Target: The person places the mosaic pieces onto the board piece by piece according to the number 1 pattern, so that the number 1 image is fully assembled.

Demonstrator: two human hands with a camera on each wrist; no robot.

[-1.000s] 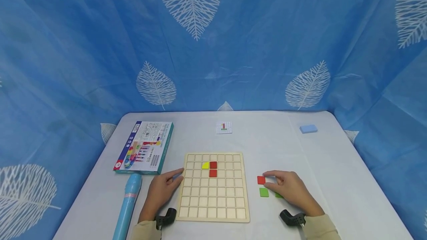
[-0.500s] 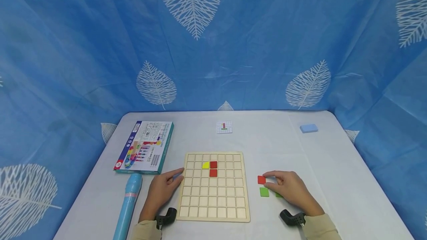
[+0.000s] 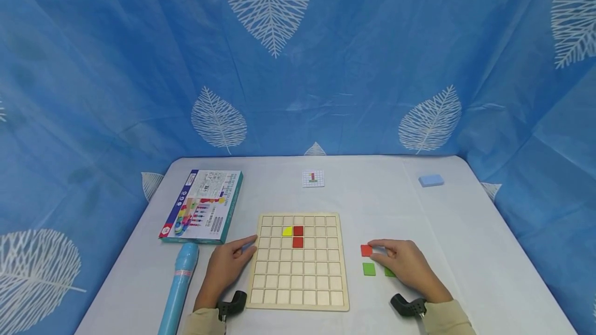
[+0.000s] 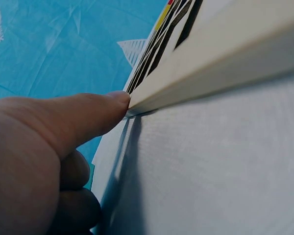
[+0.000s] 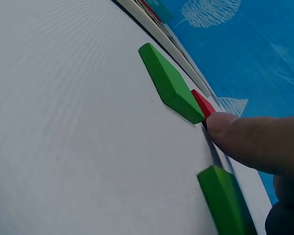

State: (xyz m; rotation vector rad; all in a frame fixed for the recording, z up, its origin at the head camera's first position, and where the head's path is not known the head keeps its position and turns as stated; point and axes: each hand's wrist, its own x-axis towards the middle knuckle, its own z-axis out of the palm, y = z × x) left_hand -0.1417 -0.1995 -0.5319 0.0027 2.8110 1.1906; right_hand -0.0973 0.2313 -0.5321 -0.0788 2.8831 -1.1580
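Note:
My right hand [image 3: 400, 262] pinches a red square tile [image 3: 366, 250] between thumb and forefinger at the tile's right part. In the right wrist view the thumb [image 5: 255, 139] covers part of the red tile [image 5: 203, 104]. A green tile [image 3: 369, 269] lies just below it, and a second green tile [image 3: 389, 272] is partly hidden by the hand. My left hand [image 3: 226, 265] touches the left edge of the wooden grid board [image 3: 344, 273] with thumb and forefinger. The board bears a yellow tile [image 3: 287, 231] and two red tiles, one above the other [image 3: 298, 242].
Behind the board lies a small pattern card [image 3: 313, 178]. A printed box [image 3: 205, 205] and a light blue tube-shaped thing [image 3: 177, 288] are on the left. A blue block [image 3: 431, 180] sits at the back right. Blue cloth [image 3: 354, 55] hangs beyond the white table.
The red tile at my right hand has shifted very slightly to the right. Both hands otherwise stay in place.

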